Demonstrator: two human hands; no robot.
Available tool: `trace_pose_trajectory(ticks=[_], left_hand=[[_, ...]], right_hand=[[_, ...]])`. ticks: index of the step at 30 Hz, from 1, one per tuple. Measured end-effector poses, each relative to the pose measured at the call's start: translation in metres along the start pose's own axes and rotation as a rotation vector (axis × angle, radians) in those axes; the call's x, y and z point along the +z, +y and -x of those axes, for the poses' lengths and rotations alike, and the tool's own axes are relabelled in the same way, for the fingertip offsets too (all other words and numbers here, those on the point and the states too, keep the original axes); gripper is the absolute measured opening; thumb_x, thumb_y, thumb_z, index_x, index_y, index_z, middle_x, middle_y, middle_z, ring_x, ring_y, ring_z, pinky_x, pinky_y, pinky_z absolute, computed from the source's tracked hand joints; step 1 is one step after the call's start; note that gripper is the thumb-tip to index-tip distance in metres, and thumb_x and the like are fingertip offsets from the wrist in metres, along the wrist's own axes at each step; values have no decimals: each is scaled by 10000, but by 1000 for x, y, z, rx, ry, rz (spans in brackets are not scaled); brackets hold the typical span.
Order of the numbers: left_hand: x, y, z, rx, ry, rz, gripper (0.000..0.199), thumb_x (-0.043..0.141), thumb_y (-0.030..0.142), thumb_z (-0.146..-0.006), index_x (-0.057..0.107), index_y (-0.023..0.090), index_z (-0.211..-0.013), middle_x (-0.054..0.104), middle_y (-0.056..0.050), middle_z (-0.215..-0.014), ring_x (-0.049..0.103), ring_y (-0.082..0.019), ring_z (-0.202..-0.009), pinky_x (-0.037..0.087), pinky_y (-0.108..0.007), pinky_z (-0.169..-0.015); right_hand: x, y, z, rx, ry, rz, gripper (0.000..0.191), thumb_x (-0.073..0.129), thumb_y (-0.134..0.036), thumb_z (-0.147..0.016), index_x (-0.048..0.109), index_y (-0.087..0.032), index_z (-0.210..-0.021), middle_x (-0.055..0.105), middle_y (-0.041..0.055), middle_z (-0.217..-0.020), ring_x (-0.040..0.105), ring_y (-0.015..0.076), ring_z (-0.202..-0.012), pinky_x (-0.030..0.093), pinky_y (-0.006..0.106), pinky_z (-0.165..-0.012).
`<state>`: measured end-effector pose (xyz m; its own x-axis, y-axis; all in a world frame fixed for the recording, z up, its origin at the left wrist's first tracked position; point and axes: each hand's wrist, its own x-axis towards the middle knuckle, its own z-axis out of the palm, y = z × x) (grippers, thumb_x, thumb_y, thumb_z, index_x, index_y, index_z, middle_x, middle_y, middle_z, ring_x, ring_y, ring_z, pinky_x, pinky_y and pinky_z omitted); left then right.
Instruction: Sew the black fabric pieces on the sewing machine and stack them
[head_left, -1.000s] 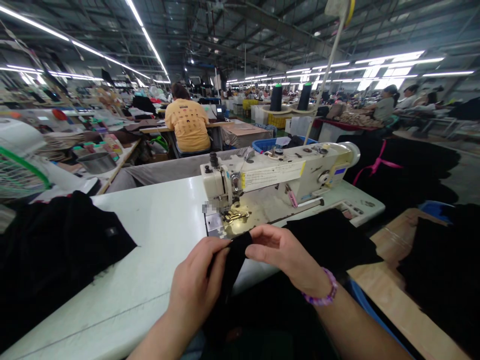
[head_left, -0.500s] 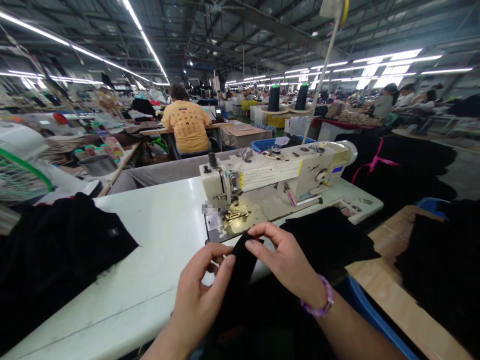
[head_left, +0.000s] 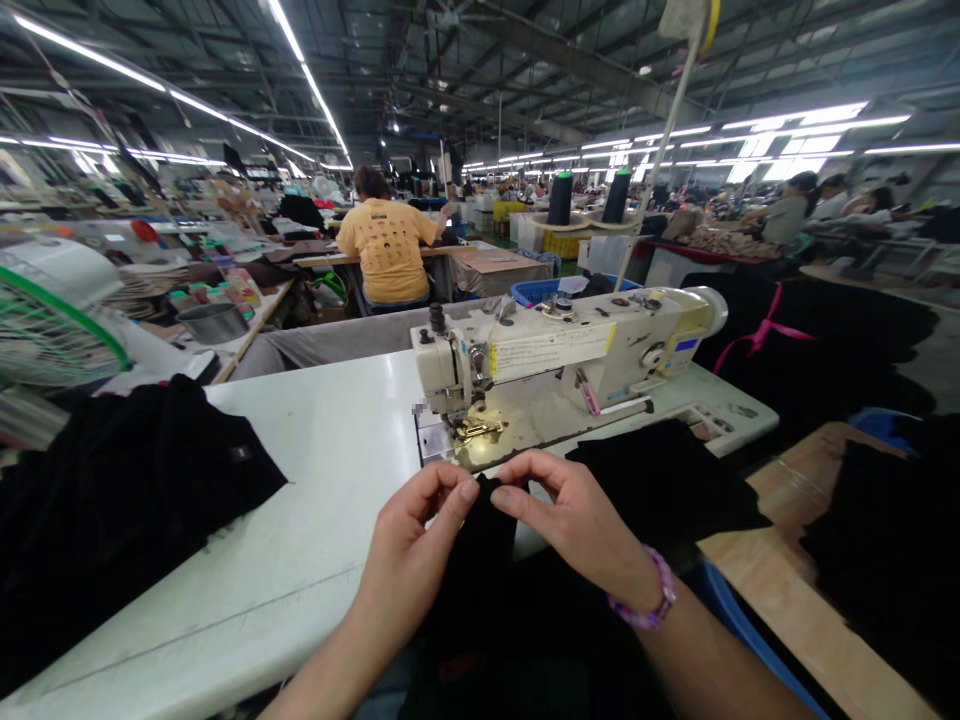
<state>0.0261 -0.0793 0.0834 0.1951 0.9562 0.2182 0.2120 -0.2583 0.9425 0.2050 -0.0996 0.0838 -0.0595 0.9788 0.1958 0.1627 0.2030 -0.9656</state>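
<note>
A strip of black fabric (head_left: 484, 540) hangs from both my hands over the table's front edge, and its lower part blends into the dark below. My left hand (head_left: 420, 540) pinches its upper left edge between thumb and fingers. At the upper right edge, my right hand (head_left: 570, 510), with a purple bracelet on the wrist, pinches it too. Just beyond my fingertips is the sewing machine (head_left: 555, 340), its presser foot and needle area lit. More black fabric pieces (head_left: 667, 475) lie flat on the table, right of my right hand.
A black garment heap (head_left: 127, 500) covers the left of the white table (head_left: 330, 420). Behind it stands a fan (head_left: 60, 310). On the right are a wooden board (head_left: 810, 580) and a blue bin (head_left: 735, 610). A person in a yellow shirt (head_left: 386, 250) sits ahead, facing away.
My left hand has moved up to the fabric's top edge, closer to my right hand. The view has shifted slightly left, and the fabric hangs straighter.
</note>
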Motion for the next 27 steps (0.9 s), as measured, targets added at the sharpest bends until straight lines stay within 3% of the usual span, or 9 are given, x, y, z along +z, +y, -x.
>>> trace_pose_trajectory(ticks=[4,7,11,21,24,27], left_hand=[[1,-1,0,70,44,-74,203,654,376,-874,660,190,-793,625,14,-700,569,-135,-648,472,-240,-610],[1,-2,4,275,189,-243,110,673,285,-873,684,204,-800,654,0,-762,603,-145,-710,490,-261,-672],[1,-2,11,459,205,-377,101,662,230,-898,749,233,-950,713,-25,-909,666,-166,-835,521,-294,-767],[3,1,7,419,229,-383,64,681,233,-877,741,228,-859,708,-3,-834,659,-145,-759,523,-257,-693],[1,7,6,409,213,-384,91,663,228,-872,706,216,-793,689,0,-791,639,-145,-737,515,-256,-686],[-10,12,4,353,177,-306,108,651,250,-869,666,214,-768,673,5,-780,633,-144,-746,514,-251,-710]], right_hand=[[0,2,-2,-23,-20,-12,123,700,-323,-843,701,-204,-874,695,-20,-810,632,144,-785,504,259,-766],[3,2,-2,-29,28,30,128,690,-330,-847,693,-203,-853,696,-14,-805,635,148,-776,510,263,-759],[6,2,-2,-44,71,81,124,680,-331,-849,697,-208,-851,707,-8,-811,651,161,-789,525,278,-769],[10,-3,-1,-130,72,134,98,638,-279,-882,711,-214,-871,733,7,-849,667,174,-820,522,291,-794],[7,-1,-1,-233,38,217,82,638,-269,-913,693,-215,-884,701,14,-864,645,178,-857,501,322,-841],[-4,3,-3,-372,6,362,108,705,-313,-896,678,-211,-873,663,57,-1009,608,222,-1030,461,392,-952]])
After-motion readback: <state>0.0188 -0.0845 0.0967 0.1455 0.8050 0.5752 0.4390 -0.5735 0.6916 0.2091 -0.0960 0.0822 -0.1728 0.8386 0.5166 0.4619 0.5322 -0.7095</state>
